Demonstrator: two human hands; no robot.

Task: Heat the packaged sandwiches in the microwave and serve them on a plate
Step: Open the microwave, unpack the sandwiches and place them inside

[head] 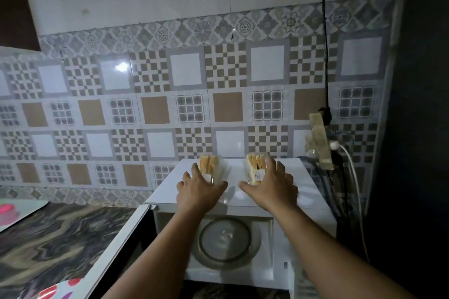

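Two sandwiches in clear plastic packs stand on top of the white microwave. My left hand reaches over the near end of the left sandwich pack, fingers spread. With its fingers also apart, my right hand is at the near end of the right sandwich pack, which carries a small label. Both packs rest on the microwave top. The microwave door hangs open to the left, and the glass turntable inside is bare. A plate with red and purple marks shows at the bottom left.
A marbled dark counter stretches left of the microwave, with a pink object on a pale board at its far left. A power strip and several cables hang on the tiled wall to the right, beside a dark wall.
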